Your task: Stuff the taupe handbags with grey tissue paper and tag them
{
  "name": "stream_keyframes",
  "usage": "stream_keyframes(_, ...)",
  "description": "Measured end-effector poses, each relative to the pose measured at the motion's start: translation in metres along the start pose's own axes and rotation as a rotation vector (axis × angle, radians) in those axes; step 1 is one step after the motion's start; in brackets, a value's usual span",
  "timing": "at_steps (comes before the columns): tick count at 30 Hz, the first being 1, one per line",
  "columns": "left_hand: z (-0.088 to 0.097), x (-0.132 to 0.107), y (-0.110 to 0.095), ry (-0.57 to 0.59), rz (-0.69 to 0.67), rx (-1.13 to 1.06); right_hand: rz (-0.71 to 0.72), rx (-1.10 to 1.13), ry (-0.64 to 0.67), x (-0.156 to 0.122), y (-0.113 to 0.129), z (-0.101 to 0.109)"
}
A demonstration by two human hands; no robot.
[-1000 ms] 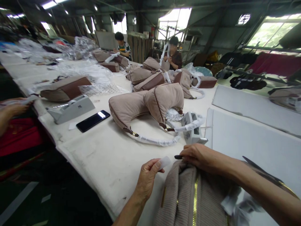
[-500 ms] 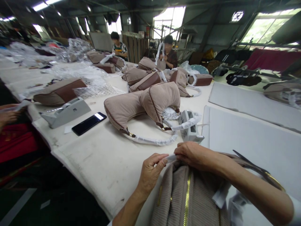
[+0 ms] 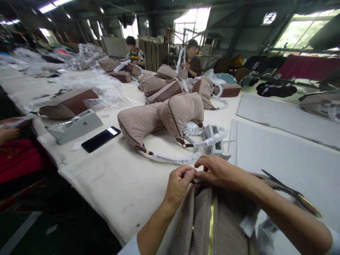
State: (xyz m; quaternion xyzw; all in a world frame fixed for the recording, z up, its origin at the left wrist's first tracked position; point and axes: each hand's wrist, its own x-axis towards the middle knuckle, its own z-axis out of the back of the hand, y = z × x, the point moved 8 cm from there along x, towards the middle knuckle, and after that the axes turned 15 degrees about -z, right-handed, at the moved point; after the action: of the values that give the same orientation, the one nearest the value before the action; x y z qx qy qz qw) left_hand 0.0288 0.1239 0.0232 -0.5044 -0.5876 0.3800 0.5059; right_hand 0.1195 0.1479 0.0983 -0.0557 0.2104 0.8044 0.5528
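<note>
1. Bringing your hands together at the far tip of the ribbed bag, low in view, right of centre.
2. Your left hand: thumb and index pinched narrow at that tip; what's between them is hidden.
3. Your right hand: palm down over the bag's far end, fingers bent; can't tell what it grips.
4. Gold zip runs along the bag toward you. Scissors sit beyond your right forearm.
5. Ahead on the surface: two more bags, one leaning on the other, white-wrapped handles toward you, a tape dispenser beside them.
6. Phone lies left of those.
7. Two co-workers at the far side.
</note>
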Motion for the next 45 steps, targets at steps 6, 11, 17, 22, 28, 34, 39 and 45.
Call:
stream_keyframes(6, -0.002, -0.002, 0.008, 0.089, 0.069, -0.120, -0.063, -0.010, 0.121, -0.002, -0.003, -0.004)
stream_keyframes(11, 0.000, 0.001, 0.005, 0.127, 0.099, -0.076, -0.071, -0.007, 0.080, -0.003, 0.000, 0.000)
stream_keyframes(17, -0.006, 0.009, 0.002, 0.114, 0.085, -0.076, -0.056, 0.065, 0.059, -0.006, 0.006, 0.002)
stream_keyframes(22, -0.002, 0.004, 0.001, 0.067, 0.025, -0.065, -0.089, 0.039, 0.056, -0.001, 0.000, -0.003)
stream_keyframes(28, 0.001, -0.003, 0.010, 0.099, 0.037, -0.095, -0.100, 0.058, 0.026, -0.002, 0.000, -0.003)
stream_keyframes(34, 0.000, -0.003, 0.006, 0.038, 0.004, -0.056, -0.106, 0.051, 0.009, -0.004, -0.001, -0.002)
stream_keyframes(39, -0.003, -0.013, 0.009, 0.011, 0.050, -0.176, -0.097, 0.089, 0.002, -0.005, -0.003, 0.000)
stream_keyframes(45, -0.003, -0.017, 0.017, -0.055, 0.058, -0.148, -0.103, 0.018, -0.030, -0.010, 0.000, -0.002)
